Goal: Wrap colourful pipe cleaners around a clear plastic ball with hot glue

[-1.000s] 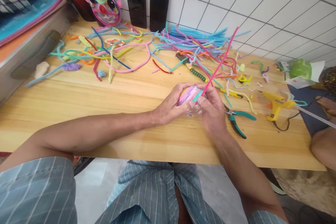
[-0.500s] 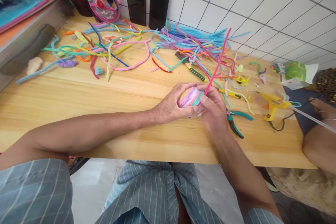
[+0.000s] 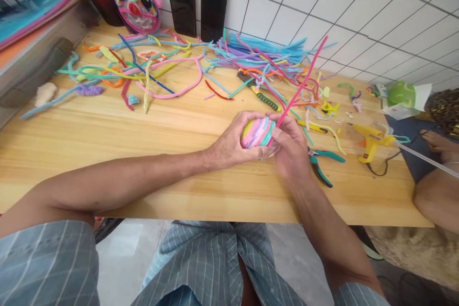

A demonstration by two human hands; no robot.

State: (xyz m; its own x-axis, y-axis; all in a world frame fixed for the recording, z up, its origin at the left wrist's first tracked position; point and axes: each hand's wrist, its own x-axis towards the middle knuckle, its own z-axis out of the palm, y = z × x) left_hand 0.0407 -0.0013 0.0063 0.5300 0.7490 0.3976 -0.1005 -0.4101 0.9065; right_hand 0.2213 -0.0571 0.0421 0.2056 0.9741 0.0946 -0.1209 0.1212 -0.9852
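Above the wooden table point(image 3: 150, 134), my left hand point(image 3: 234, 141) is wrapped round a rounded object striped with coloured pipe cleaners point(image 3: 257, 133). Its stripes are yellow, pink, purple, white and teal, and a bit of clear plastic shows at its lower right. My right hand point(image 3: 292, 146) pinches a bright pink pipe cleaner point(image 3: 304, 79) against the object's right edge. The long free end of that pipe cleaner slants up to the right. Teal-handled pliers point(image 3: 322, 165) lie just right of my right wrist.
Loose pipe cleaners point(image 3: 251, 55) are heaped at the back. Two phones point(image 3: 214, 5) lean on the tiled wall beside a decorated pink-rimmed face figure point(image 3: 138, 7). A yellow glue gun point(image 3: 373, 141), a yellow cutter point(image 3: 311, 126) and another person's arm point(image 3: 437, 191) are on the right.
The pink pipe cleaner's free end has tipped further to the right, nearer the object's edge. The striped object has turned slightly, showing more of its stripes. Both hands keep their hold.
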